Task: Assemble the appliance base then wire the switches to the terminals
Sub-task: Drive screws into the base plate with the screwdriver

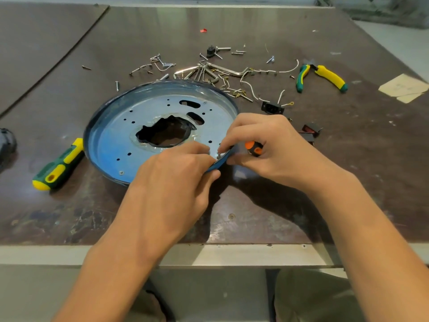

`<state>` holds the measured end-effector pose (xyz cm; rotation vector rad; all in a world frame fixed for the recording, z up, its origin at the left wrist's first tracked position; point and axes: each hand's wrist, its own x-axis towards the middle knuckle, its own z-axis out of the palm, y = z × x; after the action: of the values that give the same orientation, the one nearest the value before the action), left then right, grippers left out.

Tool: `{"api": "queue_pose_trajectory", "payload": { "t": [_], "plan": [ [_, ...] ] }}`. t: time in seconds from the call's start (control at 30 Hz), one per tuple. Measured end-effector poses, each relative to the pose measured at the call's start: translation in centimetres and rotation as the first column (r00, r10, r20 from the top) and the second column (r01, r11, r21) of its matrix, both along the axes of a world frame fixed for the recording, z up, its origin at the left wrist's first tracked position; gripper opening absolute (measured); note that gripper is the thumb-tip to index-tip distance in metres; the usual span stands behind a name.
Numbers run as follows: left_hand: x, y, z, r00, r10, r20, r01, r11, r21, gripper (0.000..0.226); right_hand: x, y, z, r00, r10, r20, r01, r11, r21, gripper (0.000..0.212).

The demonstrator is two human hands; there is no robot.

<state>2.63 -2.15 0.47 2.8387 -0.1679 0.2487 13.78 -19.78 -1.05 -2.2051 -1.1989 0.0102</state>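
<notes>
A round blue appliance base [130,126] with a ragged hole in its middle lies on the dark table. My left hand [178,173] grips its near right rim, thumb under the edge. My right hand [262,145] curls round an orange and black screwdriver handle [254,147] at that same rim, fingertips touching a small metal part there. A black power socket [272,108] with white wires [253,89] and black rocker switches [311,130] lie just beyond my right hand.
A green and yellow screwdriver [58,166] lies left of the base. Loose screws, clips and brackets [204,70] are scattered behind it. Green and yellow pliers [321,76] lie at the right, paper scraps [404,87] farther right. A dark object [7,145] sits at the left edge.
</notes>
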Motion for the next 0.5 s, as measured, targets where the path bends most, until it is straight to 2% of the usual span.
{"api": "queue_pose_trajectory", "payload": {
  "t": [0.27,0.5],
  "plan": [
    [-0.17,-0.12,0.27,1.000,0.021,-0.013,-0.020,0.999,0.032,0.032,-0.10,0.28,0.11,0.999,0.007,0.052,-0.007,1.000,-0.008,0.021],
    [-0.21,-0.13,0.49,0.999,0.042,-0.019,-0.041,0.995,0.086,0.033,-0.50,0.96,0.59,1.000,-0.024,0.019,0.026,0.998,-0.062,0.018]
  ]
}}
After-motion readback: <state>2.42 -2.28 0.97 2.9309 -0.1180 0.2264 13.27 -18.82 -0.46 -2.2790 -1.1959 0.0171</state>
